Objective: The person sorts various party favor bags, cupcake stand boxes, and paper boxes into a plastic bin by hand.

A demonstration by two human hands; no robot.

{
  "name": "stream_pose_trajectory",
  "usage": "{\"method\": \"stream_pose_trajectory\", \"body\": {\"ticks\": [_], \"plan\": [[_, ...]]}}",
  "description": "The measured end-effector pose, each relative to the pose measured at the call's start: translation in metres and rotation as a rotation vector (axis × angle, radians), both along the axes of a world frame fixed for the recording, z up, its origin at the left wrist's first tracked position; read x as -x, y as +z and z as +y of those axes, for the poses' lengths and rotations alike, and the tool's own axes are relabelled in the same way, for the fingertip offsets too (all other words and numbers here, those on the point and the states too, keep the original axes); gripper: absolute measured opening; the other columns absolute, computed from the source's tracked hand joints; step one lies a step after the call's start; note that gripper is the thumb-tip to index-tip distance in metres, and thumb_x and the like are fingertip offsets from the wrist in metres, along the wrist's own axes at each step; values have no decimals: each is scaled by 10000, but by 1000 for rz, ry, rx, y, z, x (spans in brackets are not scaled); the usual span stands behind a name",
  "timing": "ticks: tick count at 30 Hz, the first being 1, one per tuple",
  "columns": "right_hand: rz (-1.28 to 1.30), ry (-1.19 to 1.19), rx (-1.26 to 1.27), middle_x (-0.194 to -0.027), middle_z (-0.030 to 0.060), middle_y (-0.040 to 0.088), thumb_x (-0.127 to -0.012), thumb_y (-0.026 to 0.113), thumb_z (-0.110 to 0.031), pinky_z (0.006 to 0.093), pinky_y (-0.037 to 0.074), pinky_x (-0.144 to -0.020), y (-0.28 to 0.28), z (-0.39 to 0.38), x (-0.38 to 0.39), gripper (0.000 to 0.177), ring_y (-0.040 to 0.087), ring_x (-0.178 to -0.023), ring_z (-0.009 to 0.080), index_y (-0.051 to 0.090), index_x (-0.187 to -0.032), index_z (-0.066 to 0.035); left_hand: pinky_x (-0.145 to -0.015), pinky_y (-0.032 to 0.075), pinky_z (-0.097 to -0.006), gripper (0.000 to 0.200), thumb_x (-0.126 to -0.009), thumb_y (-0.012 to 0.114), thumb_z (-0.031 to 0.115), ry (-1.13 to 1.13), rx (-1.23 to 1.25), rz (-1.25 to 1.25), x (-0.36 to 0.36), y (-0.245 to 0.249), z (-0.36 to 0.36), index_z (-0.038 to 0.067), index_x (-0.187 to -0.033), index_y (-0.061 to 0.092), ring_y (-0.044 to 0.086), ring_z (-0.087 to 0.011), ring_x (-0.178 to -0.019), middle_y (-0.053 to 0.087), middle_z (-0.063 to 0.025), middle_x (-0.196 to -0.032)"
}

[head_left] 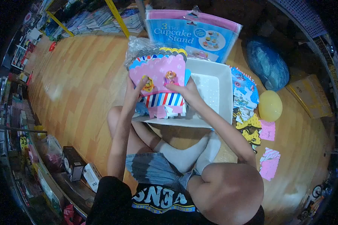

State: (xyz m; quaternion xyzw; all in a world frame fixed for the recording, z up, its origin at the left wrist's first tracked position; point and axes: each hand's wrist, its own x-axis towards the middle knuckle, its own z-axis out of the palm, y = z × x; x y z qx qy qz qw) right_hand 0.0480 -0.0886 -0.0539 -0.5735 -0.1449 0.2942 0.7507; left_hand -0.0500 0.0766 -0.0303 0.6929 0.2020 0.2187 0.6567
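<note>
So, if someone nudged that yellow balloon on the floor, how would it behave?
The yellow balloon would probably roll, given its rounded sides. It looks inflated, so it's likely light for its size. Its taut-looking skin might pop under a hard squeeze.

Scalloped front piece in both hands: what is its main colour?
The scalloped front piece is mainly pink; the head view shows it best.

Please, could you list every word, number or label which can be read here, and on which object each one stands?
"3 Tier Cupcake Stand": blue package.
"VEN", with uncertain letters beside it: black shirt.
Too small or blurred to read: print in the package's round badge, marks on the cardboard box, letters on the white box.
Pink card in the hands: no readable words.
</note>
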Motion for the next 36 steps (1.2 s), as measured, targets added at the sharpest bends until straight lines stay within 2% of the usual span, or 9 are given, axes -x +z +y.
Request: {"method": "stream_pose_trajectory", "body": {"ticks": [5,7,10,14,19,22,27,30,36], "plan": [[-781,-86,101,-987,162,482,-588,781,-237,325,408,-836,33,-18,13,725,514,-940,253,390,-1131,42,-864,400,-303,712,-730,680,216,-6,101,10,25,8,15,27,-1274,261,450,-201,-1074,432,-115,-1180],[-697,-17,83,-998,174,427,-570,786,-239,348,393,-831,45,-32,12,769,472,-960,278,372,-1163,20,-836,423,-297,880,-648,740,167,-294,220,-18,31,-4,31,53,-1325,188,457,-197,-1059,411,-98,-1208],[-987,33,356,-1086,179,400,-524,811,-264,410,320,-923,48,-54,8,988,364,-1057,321,236,-1292,-30,-907,383,-324,1099,-540,809,228,-248,140,-80,23,-4,19,72,-1364,99,410,-224,-1130,328,-110,-1299],[-1028,83,357,-1290,169,327,-493,813,-212,413,282,-956,36,-75,7,1171,330,-1049,328,51,-1369,-61,-1042,197,-367,1369,-361,853,407,-365,15,-160,16,11,3,90,-1375,-8,209,-254,-1280,119,-123,-1415],[-970,113,349,-1297,153,331,-502,819,-245,378,292,-945,15,-76,9,1142,355,-1029,304,88,-1356,-45,-1039,207,-368,1372,-369,858,392,-502,-83,-457,-3,11,4,110,-1376,-31,201,-258,-1283,138,-132,-1412],[-845,66,384,-1213,173,379,-505,822,-275,369,302,-938,-2,-63,-5,1051,368,-1036,288,181,-1302,-32,-826,444,-300,1151,-528,819,203,-424,-83,-35,0,11,13,97,-1372,42,450,-208,-1077,319,-96,-1314],[-604,72,479,-1162,184,393,-488,832,-325,384,288,-973,-19,-56,-21,1036,335,-1149,299,233,-1273,-9,-782,461,-277,951,-568,795,151,-715,-177,453,-28,-3,29,67,-1324,224,484,-178,-1014,474,-77,-1163],[-614,111,400,-1212,191,348,-463,841,-354,376,256,-1009,4,-68,-11,1152,303,-1191,302,157,-1318,3,-961,333,-331,1116,-513,825,341,-506,97,-271,-15,2,15,75,-1361,151,373,-209,-1172,315,-74,-1325],[-509,-28,290,-1253,182,313,-407,854,-367,402,226,-1021,9,-63,1,1275,294,-1193,321,73,-1349,-8,-1005,270,-356,1101,-595,589,685,-349,178,-352,-19,25,-4,90,-1381,97,270,-233,-1251,191,-126,-1390]]}}
